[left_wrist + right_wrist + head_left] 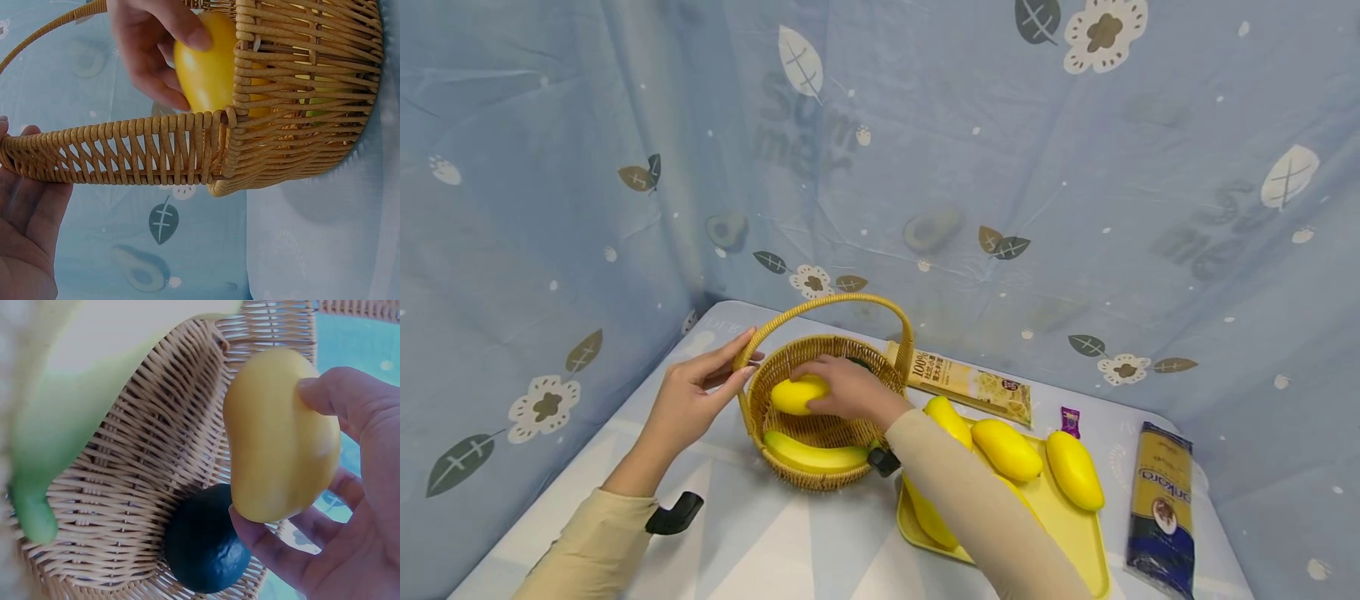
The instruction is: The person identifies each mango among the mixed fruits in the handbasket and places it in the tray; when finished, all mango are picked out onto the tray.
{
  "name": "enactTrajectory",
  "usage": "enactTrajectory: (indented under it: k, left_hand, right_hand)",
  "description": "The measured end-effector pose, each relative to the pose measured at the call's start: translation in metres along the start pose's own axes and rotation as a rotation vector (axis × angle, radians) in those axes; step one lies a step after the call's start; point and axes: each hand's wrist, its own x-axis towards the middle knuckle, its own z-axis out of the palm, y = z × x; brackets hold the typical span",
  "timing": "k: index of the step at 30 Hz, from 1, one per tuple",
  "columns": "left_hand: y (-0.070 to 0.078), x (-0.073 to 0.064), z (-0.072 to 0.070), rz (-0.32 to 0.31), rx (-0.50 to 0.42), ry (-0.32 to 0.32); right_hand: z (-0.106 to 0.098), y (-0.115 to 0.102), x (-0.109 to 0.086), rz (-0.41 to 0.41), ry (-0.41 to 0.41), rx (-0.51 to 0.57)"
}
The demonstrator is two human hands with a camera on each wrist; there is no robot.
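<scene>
A wicker basket (pixel 835 481) with a tall arched handle stands on the table. My left hand (pixel 692 400) pinches the left side of that handle between thumb and fingers. Inside the basket's mouth, my right hand (pixel 850 387) grips a yellow mango (pixel 275 437), thumb on one side and fingertips on the other. A banana (pixel 816 455) with a green end lies along the near side of the basket floor. Beside it in the right wrist view sits a dark green round fruit (pixel 206 540), largely covered by the right hand in the head view.
Right of the basket, a yellow tray (pixel 1067 533) bears several mangoes (pixel 1006 450), partly behind my right forearm. A pasta box (pixel 970 385) lies at the back, with a small purple packet (pixel 1070 422) nearby. A blue and gold bag (pixel 1161 508) lies far right. Patterned curtains surround the table.
</scene>
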Motion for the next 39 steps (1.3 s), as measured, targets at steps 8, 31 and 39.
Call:
enactTrajectory:
  k: [8, 31, 39]
  left_hand:
    - [0.003, 0.000, 0.000, -0.009, 0.003, 0.001]
    - [0.003, -0.001, 0.002, -0.037, -0.003, -0.002]
    - [0.005, -0.002, 0.002, -0.072, 0.010, 0.013]
  right_hand:
    - [-0.012, 0.004, -0.028, 0.030, 0.086, 0.104]
    - [-0.029, 0.026, -0.135, 0.114, 0.258, 0.327]
    - [-0.023, 0.040, -0.182, 0.221, 0.335, 0.368]
